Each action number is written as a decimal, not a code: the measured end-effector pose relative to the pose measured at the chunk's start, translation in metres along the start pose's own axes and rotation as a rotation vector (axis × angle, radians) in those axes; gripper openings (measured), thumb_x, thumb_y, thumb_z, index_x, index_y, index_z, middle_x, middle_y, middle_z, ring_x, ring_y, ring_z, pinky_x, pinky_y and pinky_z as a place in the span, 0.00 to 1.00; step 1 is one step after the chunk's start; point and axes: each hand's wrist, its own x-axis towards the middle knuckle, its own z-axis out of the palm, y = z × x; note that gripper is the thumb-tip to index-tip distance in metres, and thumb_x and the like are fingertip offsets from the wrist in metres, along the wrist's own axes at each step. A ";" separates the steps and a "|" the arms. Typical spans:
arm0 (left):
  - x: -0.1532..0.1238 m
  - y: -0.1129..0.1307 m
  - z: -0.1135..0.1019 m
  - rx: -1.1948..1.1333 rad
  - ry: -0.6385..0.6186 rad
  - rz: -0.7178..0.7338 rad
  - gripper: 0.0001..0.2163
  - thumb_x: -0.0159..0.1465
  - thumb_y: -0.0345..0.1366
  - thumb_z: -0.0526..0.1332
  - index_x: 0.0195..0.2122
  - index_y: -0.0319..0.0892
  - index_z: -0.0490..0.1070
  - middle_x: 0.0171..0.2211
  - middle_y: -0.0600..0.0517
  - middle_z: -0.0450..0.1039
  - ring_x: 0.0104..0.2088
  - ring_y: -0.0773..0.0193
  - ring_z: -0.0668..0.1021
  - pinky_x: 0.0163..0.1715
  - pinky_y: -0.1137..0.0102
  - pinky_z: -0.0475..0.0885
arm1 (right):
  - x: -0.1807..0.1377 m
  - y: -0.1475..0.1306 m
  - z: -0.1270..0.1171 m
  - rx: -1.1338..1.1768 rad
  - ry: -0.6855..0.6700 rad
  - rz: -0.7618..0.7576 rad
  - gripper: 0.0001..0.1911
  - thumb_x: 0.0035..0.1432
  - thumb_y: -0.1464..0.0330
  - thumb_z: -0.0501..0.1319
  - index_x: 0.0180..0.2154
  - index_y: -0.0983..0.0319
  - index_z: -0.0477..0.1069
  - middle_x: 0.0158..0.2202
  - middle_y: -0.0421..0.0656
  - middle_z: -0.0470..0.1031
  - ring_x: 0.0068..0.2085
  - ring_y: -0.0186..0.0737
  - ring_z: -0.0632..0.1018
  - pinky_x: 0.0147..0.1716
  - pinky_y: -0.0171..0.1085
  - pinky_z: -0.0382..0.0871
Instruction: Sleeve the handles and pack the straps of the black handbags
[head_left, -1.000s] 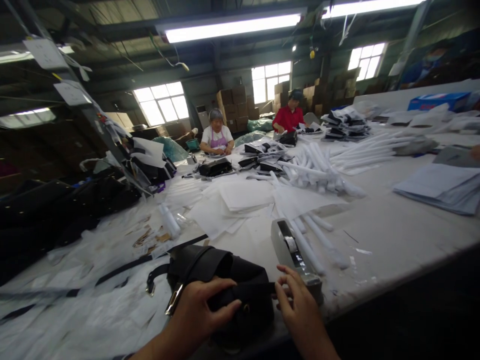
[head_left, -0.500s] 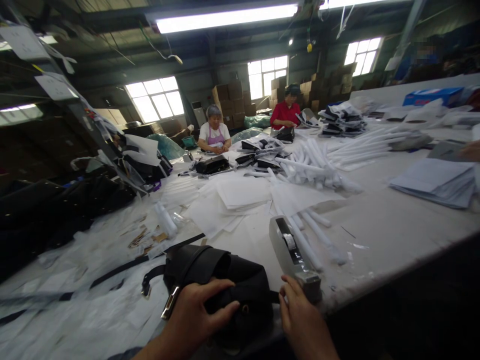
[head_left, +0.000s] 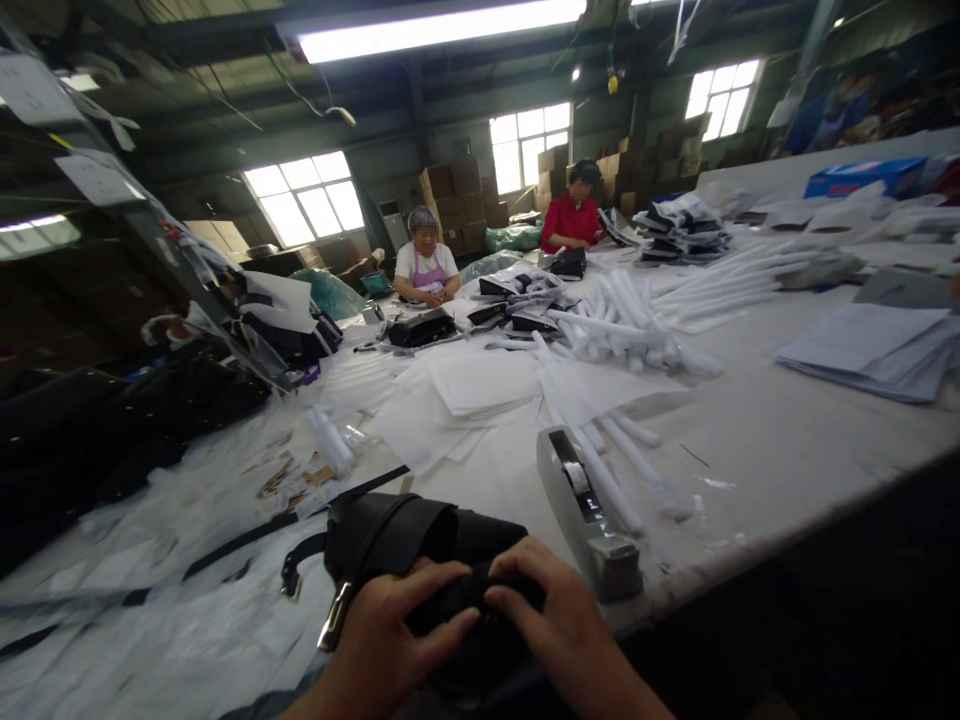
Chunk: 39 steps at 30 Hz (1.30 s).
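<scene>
A black bag (head_left: 480, 535) lies at the table's near edge, its strap trailing to the left. A metal buckle (head_left: 335, 615) hangs by its left side. My left hand (head_left: 409, 620) grips the bag's near edge between thumb and fingers. Close beside it, my right hand (head_left: 544, 605) pinches the same edge, thumb below and fingers above. The fingertips of both hands nearly meet, and what lies between them is dark and hard to make out. Just beyond my right hand stands a grey tape dispenser (head_left: 589, 515) with a roll in it.
White paper sheets (head_left: 484, 385) and white rolled tubes (head_left: 615, 320) cover the table's middle. Stacked grey sheets (head_left: 870, 350) lie at right, black bags (head_left: 97, 430) at left. Two people sit across the table, one in a red top (head_left: 570, 222), one in a purple apron (head_left: 429, 272).
My right hand has moved left, from a black strip at the bag's right end onto its near edge beside my left hand. The left hand stays nearly in place.
</scene>
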 end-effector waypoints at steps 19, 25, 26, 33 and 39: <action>0.004 0.010 -0.011 -0.086 -0.119 -0.173 0.15 0.62 0.49 0.62 0.47 0.52 0.77 0.46 0.55 0.81 0.46 0.55 0.81 0.47 0.70 0.73 | 0.008 0.005 -0.009 -0.005 -0.034 0.098 0.03 0.56 0.69 0.62 0.31 0.59 0.75 0.33 0.39 0.76 0.37 0.39 0.76 0.38 0.35 0.65; 0.020 0.011 -0.016 -0.281 -0.173 -0.301 0.15 0.63 0.50 0.60 0.37 0.43 0.69 0.29 0.52 0.79 0.33 0.57 0.81 0.35 0.68 0.72 | 0.009 0.008 -0.009 0.002 -0.022 0.084 0.03 0.57 0.68 0.62 0.32 0.60 0.74 0.33 0.39 0.75 0.37 0.39 0.75 0.38 0.35 0.64; 0.023 0.009 -0.015 -0.362 -0.190 -0.362 0.16 0.61 0.51 0.61 0.38 0.42 0.68 0.28 0.52 0.79 0.31 0.57 0.81 0.33 0.68 0.72 | 0.009 0.009 -0.009 0.009 -0.024 0.083 0.03 0.57 0.68 0.62 0.32 0.60 0.74 0.33 0.39 0.75 0.37 0.39 0.75 0.37 0.35 0.64; 0.036 0.005 -0.015 -0.607 -0.394 -0.704 0.20 0.51 0.53 0.69 0.31 0.39 0.72 0.26 0.53 0.75 0.32 0.58 0.79 0.30 0.70 0.68 | 0.008 0.013 -0.011 0.004 -0.027 0.087 0.02 0.56 0.68 0.62 0.31 0.60 0.73 0.32 0.38 0.74 0.36 0.38 0.75 0.36 0.35 0.64; 0.042 0.025 -0.028 -0.623 -0.456 -0.665 0.15 0.52 0.46 0.70 0.34 0.41 0.76 0.29 0.54 0.75 0.33 0.61 0.76 0.31 0.71 0.67 | 0.007 0.011 -0.011 -0.053 -0.007 0.041 0.01 0.56 0.69 0.62 0.32 0.58 0.72 0.33 0.38 0.74 0.37 0.39 0.74 0.37 0.36 0.63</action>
